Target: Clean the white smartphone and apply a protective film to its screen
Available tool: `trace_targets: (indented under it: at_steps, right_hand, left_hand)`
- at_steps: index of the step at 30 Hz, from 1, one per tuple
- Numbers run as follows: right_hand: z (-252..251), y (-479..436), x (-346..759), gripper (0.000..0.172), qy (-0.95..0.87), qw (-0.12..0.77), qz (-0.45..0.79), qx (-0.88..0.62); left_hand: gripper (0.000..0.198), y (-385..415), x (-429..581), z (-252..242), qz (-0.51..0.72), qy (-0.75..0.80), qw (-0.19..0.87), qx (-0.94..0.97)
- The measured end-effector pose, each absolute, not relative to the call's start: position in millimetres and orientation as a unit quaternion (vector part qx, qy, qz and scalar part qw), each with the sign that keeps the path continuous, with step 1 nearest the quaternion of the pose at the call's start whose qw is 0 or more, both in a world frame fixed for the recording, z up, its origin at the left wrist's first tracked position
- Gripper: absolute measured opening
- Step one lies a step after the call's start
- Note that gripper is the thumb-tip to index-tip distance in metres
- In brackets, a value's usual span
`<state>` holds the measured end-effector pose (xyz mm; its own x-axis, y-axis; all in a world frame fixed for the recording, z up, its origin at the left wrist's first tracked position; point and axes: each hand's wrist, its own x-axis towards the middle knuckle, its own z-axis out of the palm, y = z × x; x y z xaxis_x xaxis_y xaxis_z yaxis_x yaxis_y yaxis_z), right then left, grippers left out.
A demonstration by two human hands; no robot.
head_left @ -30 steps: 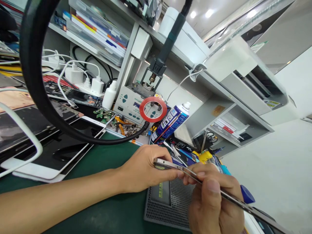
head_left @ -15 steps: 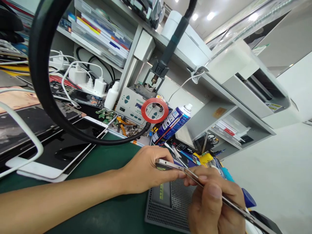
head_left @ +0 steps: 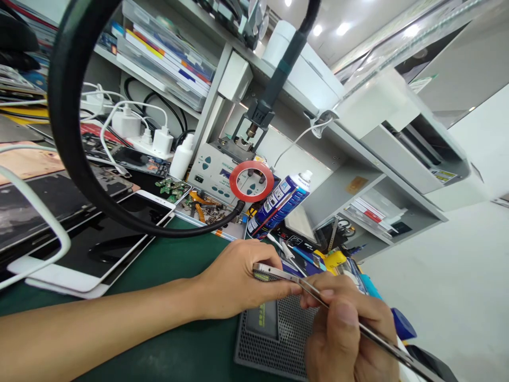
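A slim, silver-edged phone is held nearly edge-on, slanting from the middle of the view down to the lower right. My left hand pinches its far end, with the thumb along the lower face and the fingers behind. My right hand is closed around the nearer length, thumb and fingertips on the narrow edge. Both faces of the phone are mostly hidden by the angle and my fingers. Beneath the hands lies a dark grey perforated pad with yellow lettering, on the green mat.
White-framed phone screens lie at left beside a white cable. A black ring-shaped tube arches close in front. Behind stand a red ring, a blue spray can, a white bottle and a grey machine.
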<state>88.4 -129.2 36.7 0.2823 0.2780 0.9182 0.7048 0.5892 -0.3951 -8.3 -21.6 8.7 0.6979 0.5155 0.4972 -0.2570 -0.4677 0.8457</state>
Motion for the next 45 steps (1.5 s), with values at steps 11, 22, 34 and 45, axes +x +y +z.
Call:
trace_targets:
  at_steps: [11, 22, 34, 45]
  right_hand:
    - [38, -130, 89, 0.013, -0.580, 0.677, -0.146, -0.429]
    - [37, -136, 96, 0.014, -0.604, 0.640, -0.127, -0.457]
    - [34, -127, 106, 0.013, -0.635, 0.601, -0.207, -0.439]
    - [31, -131, 96, 0.009, -0.608, 0.643, -0.173, -0.433]
  left_hand:
    - [0.027, -21, -8, 7, 0.380, 0.085, 0.505, 0.770]
    - [0.026, -22, -8, 8, 0.380, 0.090, 0.508, 0.768]
    - [0.029, -22, -8, 8, 0.375, 0.102, 0.521, 0.760]
    - [0.032, -20, -6, 8, 0.357, 0.109, 0.558, 0.741]
